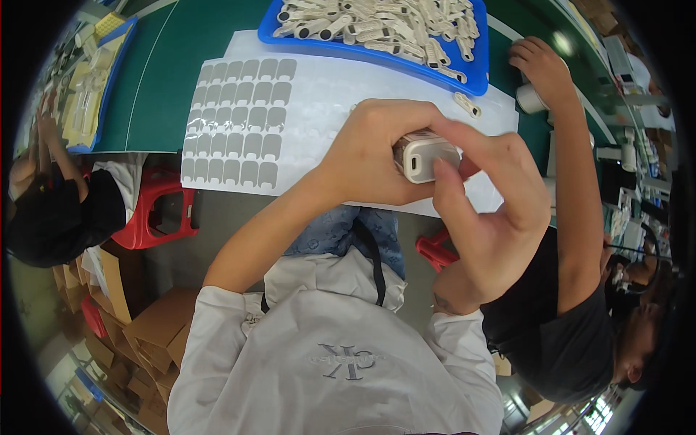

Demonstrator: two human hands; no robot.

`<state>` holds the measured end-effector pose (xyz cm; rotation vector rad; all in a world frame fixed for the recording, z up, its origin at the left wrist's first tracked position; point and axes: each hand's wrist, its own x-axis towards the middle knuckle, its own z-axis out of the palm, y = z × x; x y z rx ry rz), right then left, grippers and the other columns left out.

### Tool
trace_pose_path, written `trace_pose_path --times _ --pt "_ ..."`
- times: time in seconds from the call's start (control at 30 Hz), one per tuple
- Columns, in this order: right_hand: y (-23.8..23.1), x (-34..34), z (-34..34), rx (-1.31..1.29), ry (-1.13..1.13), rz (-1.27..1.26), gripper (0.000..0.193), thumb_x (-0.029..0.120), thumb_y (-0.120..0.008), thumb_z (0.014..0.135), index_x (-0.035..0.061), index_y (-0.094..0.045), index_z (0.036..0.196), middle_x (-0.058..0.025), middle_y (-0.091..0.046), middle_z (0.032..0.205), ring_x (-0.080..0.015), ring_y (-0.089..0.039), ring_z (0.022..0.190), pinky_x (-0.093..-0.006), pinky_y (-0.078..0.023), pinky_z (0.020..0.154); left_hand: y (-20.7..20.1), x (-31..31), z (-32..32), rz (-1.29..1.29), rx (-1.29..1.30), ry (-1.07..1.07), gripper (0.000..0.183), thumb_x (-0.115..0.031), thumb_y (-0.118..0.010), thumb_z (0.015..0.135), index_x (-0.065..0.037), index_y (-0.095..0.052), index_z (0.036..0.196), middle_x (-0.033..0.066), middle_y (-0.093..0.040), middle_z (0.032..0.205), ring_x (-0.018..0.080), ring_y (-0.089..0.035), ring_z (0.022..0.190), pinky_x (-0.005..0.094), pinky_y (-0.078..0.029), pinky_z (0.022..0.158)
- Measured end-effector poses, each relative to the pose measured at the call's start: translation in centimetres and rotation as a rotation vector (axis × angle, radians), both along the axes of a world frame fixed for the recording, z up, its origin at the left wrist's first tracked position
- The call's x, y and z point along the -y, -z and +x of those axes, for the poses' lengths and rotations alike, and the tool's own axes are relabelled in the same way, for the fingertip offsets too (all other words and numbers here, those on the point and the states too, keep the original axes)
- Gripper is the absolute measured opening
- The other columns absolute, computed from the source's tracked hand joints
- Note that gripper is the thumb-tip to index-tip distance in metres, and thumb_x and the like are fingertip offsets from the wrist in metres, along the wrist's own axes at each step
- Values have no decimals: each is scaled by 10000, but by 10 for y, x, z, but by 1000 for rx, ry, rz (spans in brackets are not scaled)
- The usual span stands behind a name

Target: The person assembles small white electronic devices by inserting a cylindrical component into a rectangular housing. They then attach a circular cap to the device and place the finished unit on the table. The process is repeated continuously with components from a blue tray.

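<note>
Just above the near edge of the table, my left hand [375, 154] is wrapped round a small white plastic device [413, 174] with rounded corners and a dark slot in its end. The device's upper face looks grey. From the right, my right hand [500, 196] curls over it, its thumb tip on the grey face and its index finger bent round the far side. Whether a separate thin piece lies under that thumb, I cannot tell. Left of my hands is a white sheet with rows of grey rounded labels [232, 123], some of its places bare.
A blue tray [377, 54] heaped with white and black pieces stands at the far side. One loose piece [467, 105] lies beside it. A co-worker's arm [576, 167] reaches in at right. Red stools [156, 210] and cardboard boxes [163, 326] stand below the table.
</note>
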<state>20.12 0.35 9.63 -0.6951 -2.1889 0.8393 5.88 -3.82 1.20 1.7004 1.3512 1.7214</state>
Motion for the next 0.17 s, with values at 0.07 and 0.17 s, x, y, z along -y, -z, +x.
trace_pose_path --times 0.07,0.17 --pt "-11 -11 4 148 -22 6 283 -1 -724 750 -12 -718 1033 -16 -608 752 -97 -481 628 -221 -396 617 -6 4 -6 -131 49 57 280 -56 -754 642 -45 -628 891 49 -650 793 120 -590 677 259 -469 610" --pt "16 -27 2 -162 -145 -340 210 56 -705 817 61 -739 1024 -13 -643 748 -119 -518 599 -219 -429 590 -12 -1 -13 -180 54 130 289 -51 -708 656 -50 -626 934 44 -636 789 123 -586 698 259 -469 633"
